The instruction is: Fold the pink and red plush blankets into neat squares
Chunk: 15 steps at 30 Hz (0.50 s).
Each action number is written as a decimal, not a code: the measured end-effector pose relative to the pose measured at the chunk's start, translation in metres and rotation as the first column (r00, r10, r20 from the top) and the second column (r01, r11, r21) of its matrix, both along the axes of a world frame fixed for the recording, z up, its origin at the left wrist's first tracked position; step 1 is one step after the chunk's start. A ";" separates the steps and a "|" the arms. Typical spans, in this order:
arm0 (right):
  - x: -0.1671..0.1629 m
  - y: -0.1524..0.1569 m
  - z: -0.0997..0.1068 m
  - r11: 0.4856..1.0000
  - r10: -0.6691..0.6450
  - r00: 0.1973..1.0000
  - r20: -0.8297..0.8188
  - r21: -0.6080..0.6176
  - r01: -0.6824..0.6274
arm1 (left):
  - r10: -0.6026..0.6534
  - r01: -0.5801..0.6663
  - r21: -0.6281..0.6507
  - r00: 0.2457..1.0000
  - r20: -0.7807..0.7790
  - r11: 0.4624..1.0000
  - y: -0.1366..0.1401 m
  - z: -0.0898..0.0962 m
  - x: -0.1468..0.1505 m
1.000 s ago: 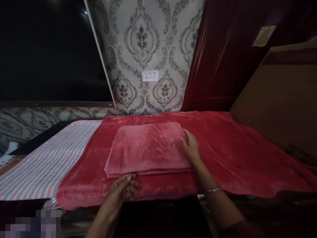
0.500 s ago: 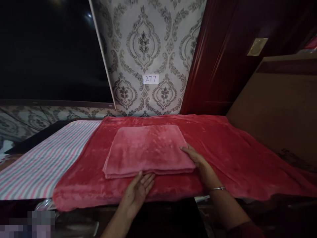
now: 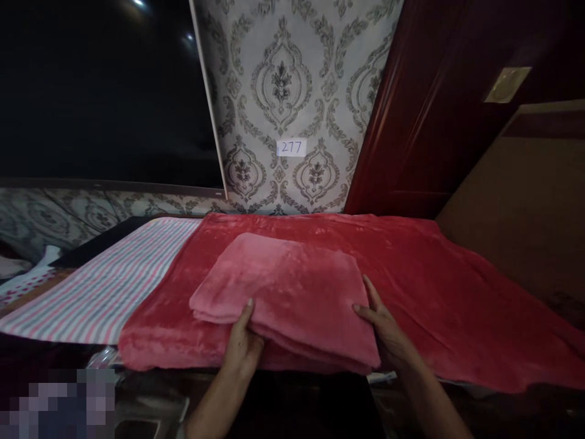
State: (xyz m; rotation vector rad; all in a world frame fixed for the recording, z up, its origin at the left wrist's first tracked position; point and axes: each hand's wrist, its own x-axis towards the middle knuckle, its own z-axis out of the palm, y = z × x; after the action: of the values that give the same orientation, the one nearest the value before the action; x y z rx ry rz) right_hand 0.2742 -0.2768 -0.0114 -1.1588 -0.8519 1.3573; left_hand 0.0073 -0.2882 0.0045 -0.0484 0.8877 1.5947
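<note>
A folded pink fleece cloth (image 3: 292, 286) lies turned at an angle over a larger red plush blanket (image 3: 439, 292). My left hand (image 3: 244, 341) grips the cloth's front edge, thumb on top and fingers hidden underneath. At the right edge, my right hand (image 3: 379, 320) holds the cloth with its thumb on the upper face and its other fingers around the side. The cloth's near right corner hangs out over the front edge of the blanket. Left of the red blanket lies a striped white, pink and grey cloth (image 3: 114, 274).
A large dark television screen (image 3: 100, 91) stands at the back left. Behind is patterned wallpaper with a paper label (image 3: 291, 147) reading 277. A dark red door frame (image 3: 388, 122) and a big brown cardboard box (image 3: 525, 201) stand at the right.
The folded cloth has turned clockwise, its right side coming nearer to me. My left hand has gone from open under the front edge to gripping it. The view has shifted slightly left.
</note>
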 end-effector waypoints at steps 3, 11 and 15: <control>0.001 -0.004 -0.006 1.000 -0.013 1.000 0.022 -0.004 0.013 | 0.013 -0.011 0.016 0.987 -0.160 1.000 0.004 -0.001 0.000; -0.010 -0.023 0.027 0.991 -0.082 0.994 0.072 0.110 0.074 | -0.006 0.162 0.346 0.912 -0.410 0.924 0.054 0.068 -0.017; -0.016 -0.051 0.043 0.976 -0.115 0.988 0.100 0.197 0.094 | -0.161 0.342 0.338 0.871 -0.465 0.877 0.094 0.123 -0.020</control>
State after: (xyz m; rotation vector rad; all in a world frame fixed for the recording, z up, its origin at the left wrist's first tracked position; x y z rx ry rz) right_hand 0.2578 -0.3281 0.0317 -1.1199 -0.9657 1.1071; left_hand -0.0128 -0.1945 0.1272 0.7200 0.8231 1.5274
